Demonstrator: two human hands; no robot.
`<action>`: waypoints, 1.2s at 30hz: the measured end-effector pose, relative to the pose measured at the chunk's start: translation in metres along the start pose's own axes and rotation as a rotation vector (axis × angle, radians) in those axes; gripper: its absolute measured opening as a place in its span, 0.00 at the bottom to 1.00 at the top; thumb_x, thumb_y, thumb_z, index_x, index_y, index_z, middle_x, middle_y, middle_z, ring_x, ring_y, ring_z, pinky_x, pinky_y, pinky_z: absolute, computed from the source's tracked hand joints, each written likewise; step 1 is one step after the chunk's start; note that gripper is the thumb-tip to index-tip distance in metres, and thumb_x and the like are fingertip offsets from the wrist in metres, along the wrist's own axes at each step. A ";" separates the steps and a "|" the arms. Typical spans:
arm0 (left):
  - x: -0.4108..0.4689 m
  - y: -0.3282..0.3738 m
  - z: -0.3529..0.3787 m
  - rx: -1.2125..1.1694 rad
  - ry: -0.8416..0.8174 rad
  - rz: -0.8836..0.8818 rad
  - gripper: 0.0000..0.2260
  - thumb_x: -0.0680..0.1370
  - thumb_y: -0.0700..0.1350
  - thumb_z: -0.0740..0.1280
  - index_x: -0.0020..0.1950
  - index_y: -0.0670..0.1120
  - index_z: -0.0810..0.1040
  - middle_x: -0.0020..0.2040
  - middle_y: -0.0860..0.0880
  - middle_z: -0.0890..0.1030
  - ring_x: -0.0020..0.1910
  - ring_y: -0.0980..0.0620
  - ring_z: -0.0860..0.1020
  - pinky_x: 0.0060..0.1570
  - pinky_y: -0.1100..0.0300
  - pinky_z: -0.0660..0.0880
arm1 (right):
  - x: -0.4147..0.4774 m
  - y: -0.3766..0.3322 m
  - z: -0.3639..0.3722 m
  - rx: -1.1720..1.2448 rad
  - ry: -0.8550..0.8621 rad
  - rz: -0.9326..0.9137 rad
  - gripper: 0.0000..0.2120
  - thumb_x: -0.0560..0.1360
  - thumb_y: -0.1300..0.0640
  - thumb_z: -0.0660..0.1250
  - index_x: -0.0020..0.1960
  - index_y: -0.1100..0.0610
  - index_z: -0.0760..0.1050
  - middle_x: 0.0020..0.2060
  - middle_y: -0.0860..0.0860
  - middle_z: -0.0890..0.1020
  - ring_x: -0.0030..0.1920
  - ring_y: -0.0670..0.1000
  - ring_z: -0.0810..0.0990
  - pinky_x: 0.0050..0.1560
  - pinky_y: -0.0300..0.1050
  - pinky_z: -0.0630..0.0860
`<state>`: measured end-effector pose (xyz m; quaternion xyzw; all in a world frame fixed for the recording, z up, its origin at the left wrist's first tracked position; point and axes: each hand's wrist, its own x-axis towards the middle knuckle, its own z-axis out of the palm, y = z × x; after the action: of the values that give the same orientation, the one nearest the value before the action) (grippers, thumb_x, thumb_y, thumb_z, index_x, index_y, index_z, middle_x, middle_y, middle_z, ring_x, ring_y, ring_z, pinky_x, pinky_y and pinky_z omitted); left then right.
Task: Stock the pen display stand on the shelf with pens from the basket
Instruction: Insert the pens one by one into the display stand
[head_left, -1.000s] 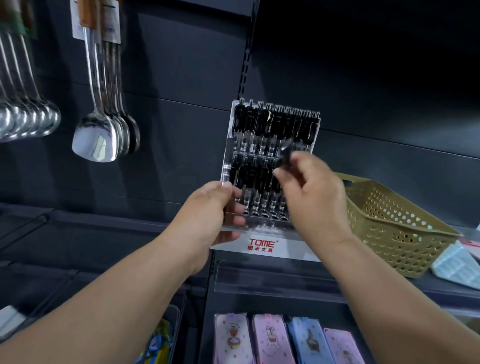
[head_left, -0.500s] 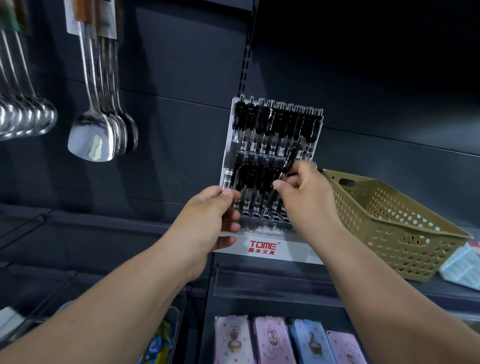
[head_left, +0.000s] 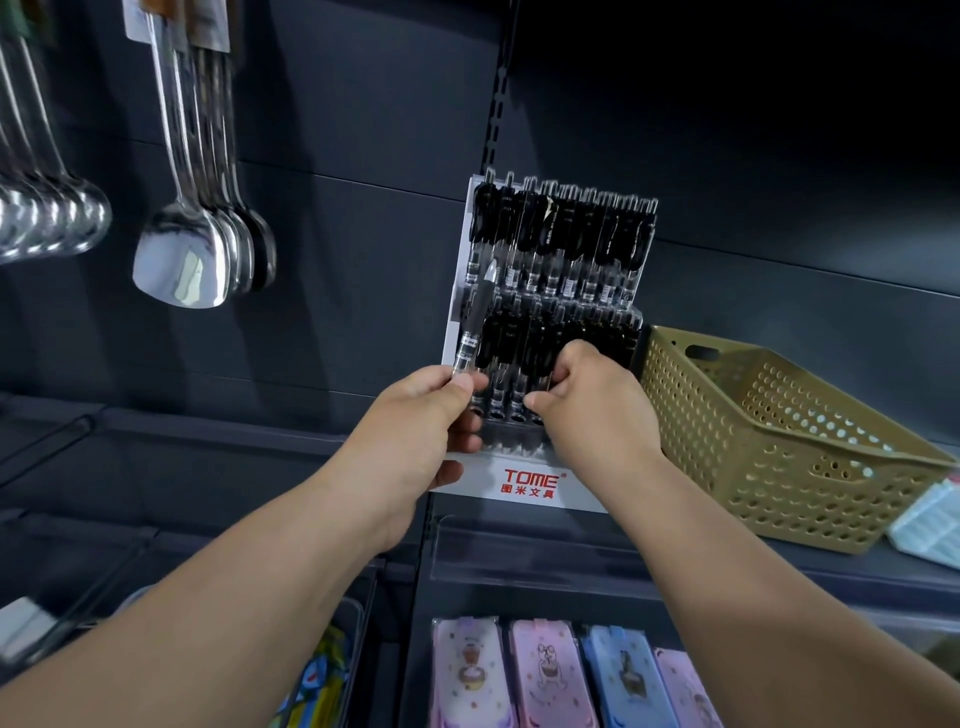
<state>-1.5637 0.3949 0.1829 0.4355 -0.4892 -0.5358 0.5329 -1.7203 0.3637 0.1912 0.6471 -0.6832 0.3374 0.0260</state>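
So the pen display stand (head_left: 453, 312) sits upright on the dark shelf (head_left: 878, 564), back against the wall panel, with a red TOME label (head_left: 530, 482) on its white front lip. Both tiers are packed with black-topped pens (head_left: 561, 234) standing side by side. The tan basket (head_left: 779, 441) is on the same shelf, just beside the stand on the right. I can't see into it from this angle.

The left hand (head_left: 415, 421) is down at the stand's lower left corner, pinching one pen (head_left: 470, 338) by its bottom end between thumb and forefinger. That pen has a clear barrel and a black grip. It points tip-up, leans a little to the right and lies across the left edge of the stand, in front of the filled rows rather than in a slot. The rest of that hand curls in toward the stand's base.

The right hand (head_left: 597, 405) is in the lower tier, its fingers (head_left: 569, 364) curled over the pens there with the thumb tucked under them. Honestly, I can't tell whether it's gripping one or just pressing on them.

Off to the left, a bunch of steel spoons (head_left: 182, 260) hang from hooks. Below the shelf there's a row of pastel pencil cases (head_left: 545, 675).
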 end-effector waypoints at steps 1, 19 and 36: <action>0.000 0.000 0.000 0.001 -0.003 -0.004 0.10 0.82 0.49 0.60 0.50 0.53 0.81 0.35 0.51 0.76 0.35 0.55 0.76 0.34 0.61 0.71 | -0.001 0.000 0.000 -0.014 0.005 0.001 0.09 0.76 0.52 0.69 0.48 0.54 0.70 0.37 0.49 0.81 0.39 0.51 0.79 0.37 0.46 0.75; -0.019 0.014 0.020 0.032 -0.181 -0.009 0.08 0.82 0.39 0.60 0.57 0.43 0.77 0.37 0.48 0.79 0.32 0.56 0.77 0.30 0.64 0.73 | -0.035 -0.006 -0.032 -0.204 0.185 -0.678 0.21 0.70 0.65 0.70 0.62 0.52 0.77 0.41 0.51 0.81 0.42 0.55 0.80 0.36 0.51 0.80; -0.002 0.008 0.013 0.259 0.055 0.128 0.06 0.80 0.45 0.63 0.54 0.50 0.78 0.48 0.52 0.80 0.48 0.53 0.77 0.53 0.58 0.74 | -0.002 0.015 -0.067 0.642 0.209 -0.033 0.03 0.76 0.52 0.69 0.45 0.51 0.77 0.38 0.46 0.79 0.39 0.48 0.77 0.47 0.50 0.78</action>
<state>-1.5748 0.3985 0.1922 0.4832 -0.5662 -0.4210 0.5184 -1.7605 0.3974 0.2351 0.5952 -0.5249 0.5995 -0.1037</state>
